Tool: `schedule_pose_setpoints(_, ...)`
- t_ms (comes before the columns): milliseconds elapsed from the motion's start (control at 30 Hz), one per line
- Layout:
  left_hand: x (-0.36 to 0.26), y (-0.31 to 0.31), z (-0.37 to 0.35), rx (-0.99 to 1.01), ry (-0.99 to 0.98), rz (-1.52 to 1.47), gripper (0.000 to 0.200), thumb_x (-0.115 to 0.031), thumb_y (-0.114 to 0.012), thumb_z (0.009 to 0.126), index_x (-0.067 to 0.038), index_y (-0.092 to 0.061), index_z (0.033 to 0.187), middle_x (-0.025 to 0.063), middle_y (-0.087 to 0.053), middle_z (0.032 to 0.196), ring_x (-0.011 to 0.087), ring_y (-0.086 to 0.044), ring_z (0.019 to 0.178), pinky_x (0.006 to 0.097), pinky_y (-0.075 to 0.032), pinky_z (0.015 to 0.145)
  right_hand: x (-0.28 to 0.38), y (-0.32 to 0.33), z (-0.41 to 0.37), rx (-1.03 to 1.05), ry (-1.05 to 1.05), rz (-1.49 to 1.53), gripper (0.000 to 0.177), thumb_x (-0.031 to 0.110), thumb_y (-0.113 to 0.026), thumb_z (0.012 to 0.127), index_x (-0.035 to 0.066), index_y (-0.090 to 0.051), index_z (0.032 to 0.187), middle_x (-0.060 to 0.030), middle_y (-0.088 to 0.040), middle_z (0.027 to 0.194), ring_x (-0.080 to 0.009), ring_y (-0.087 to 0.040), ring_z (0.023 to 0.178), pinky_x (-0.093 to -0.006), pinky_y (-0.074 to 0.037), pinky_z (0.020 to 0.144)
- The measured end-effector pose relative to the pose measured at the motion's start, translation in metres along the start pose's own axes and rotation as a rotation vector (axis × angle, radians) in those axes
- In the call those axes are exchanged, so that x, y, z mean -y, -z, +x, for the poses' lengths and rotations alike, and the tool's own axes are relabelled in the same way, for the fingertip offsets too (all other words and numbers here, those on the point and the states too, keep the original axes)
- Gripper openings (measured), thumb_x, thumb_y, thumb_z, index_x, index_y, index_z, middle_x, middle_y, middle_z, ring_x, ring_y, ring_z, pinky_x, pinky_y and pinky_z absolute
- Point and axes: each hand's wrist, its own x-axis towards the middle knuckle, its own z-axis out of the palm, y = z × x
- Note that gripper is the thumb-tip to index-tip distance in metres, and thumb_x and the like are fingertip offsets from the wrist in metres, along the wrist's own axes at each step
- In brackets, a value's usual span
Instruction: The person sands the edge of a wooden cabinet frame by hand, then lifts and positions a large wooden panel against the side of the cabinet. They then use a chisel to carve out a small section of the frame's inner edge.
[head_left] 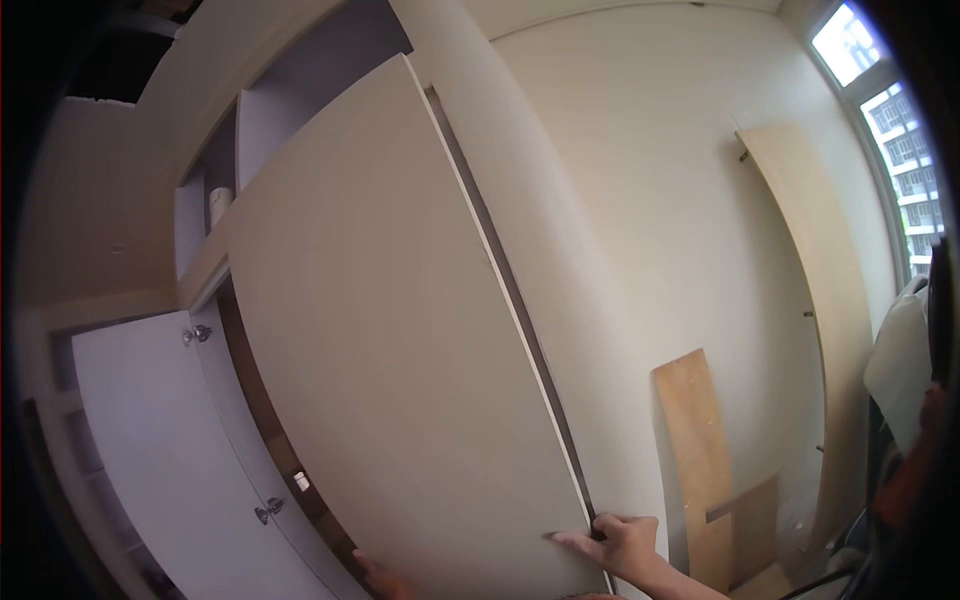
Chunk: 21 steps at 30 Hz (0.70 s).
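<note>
A tall, flat, beige cabinet door panel [400, 330] stands tilted in my view in front of a built-in cabinet. My right hand [620, 545] grips its right edge low down, thumb laid on the front face and fingers curled round the edge. Low at the panel's left edge, my left hand [385, 578] holds on; it is partly cut off by the frame's bottom and its fingers show only in part. A dark narrow gap [520, 310] runs between the panel's right edge and the pale wall column.
At the left, a white cabinet door [150, 440] hangs open, with metal hinges [268, 510] on its edge. A white cylindrical object [220, 203] sits in an upper compartment. Wooden boards [695, 440] and a long pale board [825, 300] lean on the right wall near a window [900, 140].
</note>
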Motion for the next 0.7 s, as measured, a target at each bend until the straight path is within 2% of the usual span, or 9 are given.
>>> schedule_pose_setpoints(67, 0.014, 0.014, 0.008, 0.176, -0.078, 0.074, 0.089, -0.072, -0.039, 0.113, 0.008, -0.073, 0.130, 0.0181, -0.075, 0.130, 0.0296, -0.071, 0.117, 0.0397, -0.054, 0.104, -0.002, -0.001, -0.002, 0.082, -0.012, -0.068, 0.066, 0.058, -0.097, 0.075, 0.009, -0.059, 0.052, -0.0001, -0.053, 0.046, -0.0190, -0.049, 0.037, -0.0327, -0.036, 0.037)
schedule_pose_setpoints(133, 0.026, 0.014, 0.012, 0.104, -0.039, 0.039, 0.087, -0.070, -0.039, 0.113, 0.009, -0.073, 0.127, 0.0178, -0.076, 0.128, 0.0297, -0.072, 0.114, 0.0404, -0.056, 0.101, -0.006, -0.002, -0.002, 0.063, 0.049, -0.132, 0.067, 0.061, -0.095, 0.076, 0.010, -0.059, 0.052, 0.0004, -0.053, 0.046, -0.0190, -0.049, 0.037, -0.0331, -0.034, 0.036)
schedule_pose_setpoints(200, 0.043, 0.014, 0.027, 0.052, -0.166, -0.074, 0.085, -0.069, -0.041, 0.114, 0.009, -0.073, 0.127, 0.0168, -0.076, 0.128, 0.0301, -0.073, 0.112, 0.0418, -0.057, 0.099, -0.005, -0.005, -0.007, 0.039, 0.103, -0.184, 0.068, 0.064, -0.094, 0.076, 0.011, -0.059, 0.051, 0.0009, -0.054, 0.046, -0.0190, -0.049, 0.036, -0.0335, -0.033, 0.036)
schedule_pose_setpoints(267, 0.041, 0.013, 0.023, 0.065, -0.100, -0.098, 0.080, -0.064, -0.041, 0.115, 0.008, -0.071, 0.130, 0.0181, -0.075, 0.130, 0.0305, -0.072, 0.114, 0.0422, -0.057, 0.100, -0.003, 0.003, -0.004, 0.141, 0.089, -0.256, 0.064, 0.059, -0.097, 0.074, 0.010, -0.063, 0.051, -0.0006, -0.058, 0.047, -0.0202, -0.056, 0.038, -0.0334, -0.040, 0.037)
schedule_pose_setpoints(500, -0.009, 0.001, -0.023, 0.089, 0.144, -0.174, 0.063, -0.048, -0.044, 0.118, 0.007, -0.064, 0.141, 0.0229, -0.072, 0.135, 0.0319, -0.068, 0.118, 0.0439, -0.055, 0.105, -0.005, 0.000, -0.007, 0.118, 0.099, -0.255, 0.063, 0.059, -0.097, 0.074, 0.009, -0.065, 0.051, -0.0011, -0.059, 0.047, -0.0207, -0.057, 0.038, -0.0337, -0.041, 0.038)
schedule_pose_setpoints(567, -0.052, -0.007, -0.062, 0.067, 0.278, -0.249, 0.059, -0.043, -0.044, 0.119, 0.006, -0.062, 0.145, 0.0243, -0.071, 0.137, 0.0323, -0.067, 0.120, 0.0443, -0.054, 0.107, -0.014, -0.006, -0.009, 0.064, 0.117, -0.229, 0.072, 0.069, -0.093, 0.073, 0.012, -0.057, 0.048, 0.0018, -0.054, 0.045, -0.0206, -0.049, 0.035, -0.0351, -0.032, 0.035)
schedule_pose_setpoints(600, -0.077, -0.010, -0.083, 0.049, 0.337, -0.284, 0.057, -0.041, -0.045, 0.119, 0.006, -0.061, 0.146, 0.0249, -0.070, 0.137, 0.0325, -0.066, 0.121, 0.0446, -0.054, 0.107, -0.016, -0.006, -0.010, 0.064, 0.109, -0.228, 0.072, 0.069, -0.093, 0.073, 0.012, -0.057, 0.048, 0.0018, -0.054, 0.045, -0.0206, -0.049, 0.035, -0.0351, -0.032, 0.035)
schedule_pose_setpoints(700, -0.017, -0.004, -0.036, 0.108, 0.192, -0.212, 0.058, -0.043, -0.045, 0.118, 0.006, -0.062, 0.145, 0.0244, -0.070, 0.137, 0.0323, -0.067, 0.120, 0.0443, -0.054, 0.107, -0.016, -0.007, -0.013, 0.072, 0.093, -0.166, 0.070, 0.067, -0.094, 0.072, 0.012, -0.059, 0.048, 0.0018, -0.053, 0.044, -0.0209, -0.051, 0.036, -0.0341, -0.034, 0.036)
